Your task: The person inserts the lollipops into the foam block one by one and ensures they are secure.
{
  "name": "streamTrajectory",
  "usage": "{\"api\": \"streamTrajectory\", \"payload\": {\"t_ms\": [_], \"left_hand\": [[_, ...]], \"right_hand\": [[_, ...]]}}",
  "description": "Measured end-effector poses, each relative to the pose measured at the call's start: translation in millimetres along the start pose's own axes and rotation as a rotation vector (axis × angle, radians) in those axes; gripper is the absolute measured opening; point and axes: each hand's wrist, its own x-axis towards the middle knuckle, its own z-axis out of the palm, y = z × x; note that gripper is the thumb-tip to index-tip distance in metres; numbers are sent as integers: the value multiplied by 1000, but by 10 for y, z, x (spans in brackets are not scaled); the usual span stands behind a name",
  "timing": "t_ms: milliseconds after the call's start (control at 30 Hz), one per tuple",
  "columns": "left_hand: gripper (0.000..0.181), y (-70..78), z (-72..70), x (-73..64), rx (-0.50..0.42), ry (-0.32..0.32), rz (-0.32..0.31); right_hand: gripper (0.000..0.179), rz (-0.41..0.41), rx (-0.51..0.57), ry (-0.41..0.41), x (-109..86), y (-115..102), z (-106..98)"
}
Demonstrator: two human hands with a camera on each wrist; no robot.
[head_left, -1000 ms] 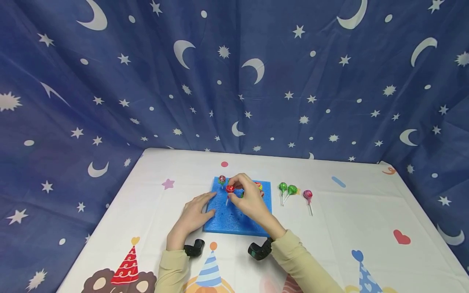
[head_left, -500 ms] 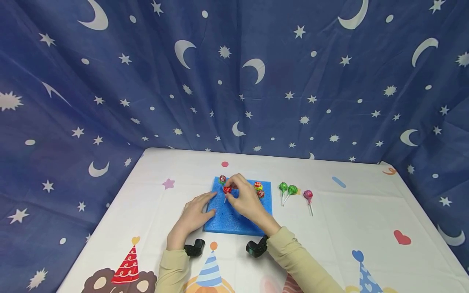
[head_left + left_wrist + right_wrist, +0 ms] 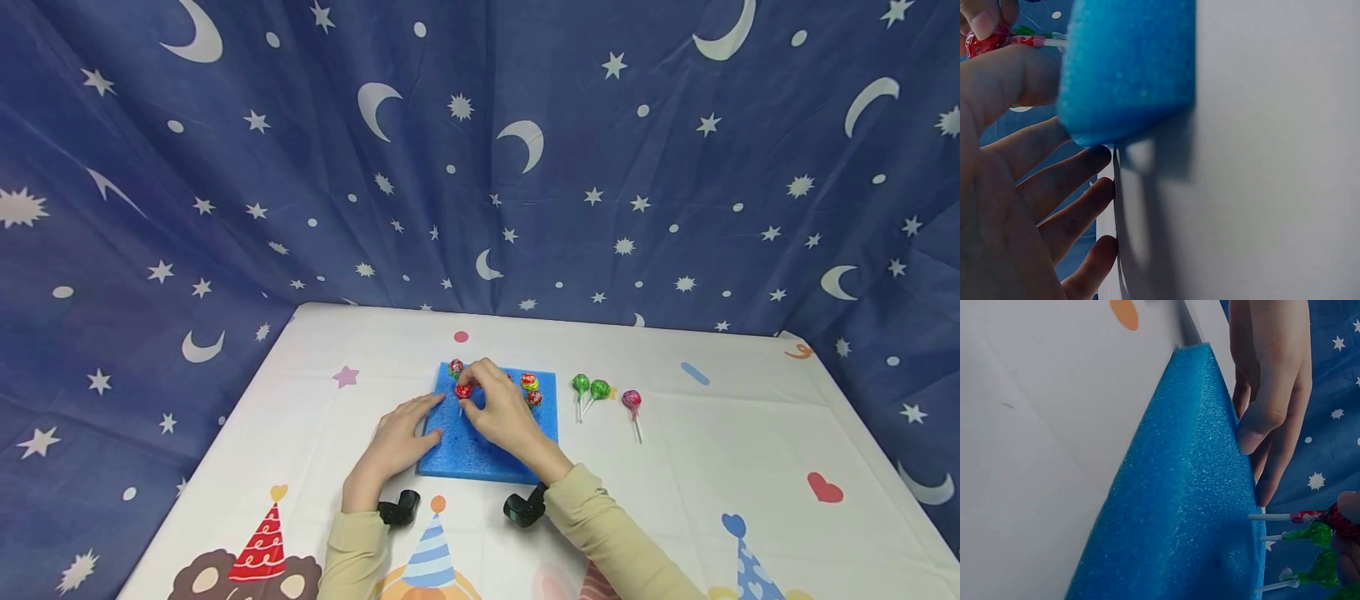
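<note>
A blue foam block (image 3: 480,454) lies on the table with several wrapped lollipops standing in it. My right hand (image 3: 508,417) pinches a red lollipop (image 3: 463,390) by its wrapped head, over the block's left half. In the right wrist view the stick (image 3: 1269,517) of that lollipop meets the foam's top face; how deep it sits I cannot tell. Green-wrapped lollipops (image 3: 1316,534) stand close beside it. At the block's left edge rests my left hand (image 3: 397,437), its fingers extended and spread along the side. Part of the block is hidden behind my right hand.
Right of the block lie two green lollipops (image 3: 590,389) and a pink one (image 3: 632,402), loose on the white patterned tablecloth (image 3: 712,467). A yellow-red lollipop (image 3: 529,381) and a dark red one (image 3: 534,398) stand at the block's right. A blue starry curtain (image 3: 480,167) hangs behind.
My right hand has shifted slightly left with the red lollipop, and the lollipop has come down a little nearer the foam. The left hand has stayed in place.
</note>
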Motion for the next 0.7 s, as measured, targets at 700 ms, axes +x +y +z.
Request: {"api": "streamTrajectory", "payload": {"t_ms": [700], "left_hand": [[55, 12, -10, 2, -5, 4, 10]], "right_hand": [[24, -197, -227, 1, -57, 6, -25]]}}
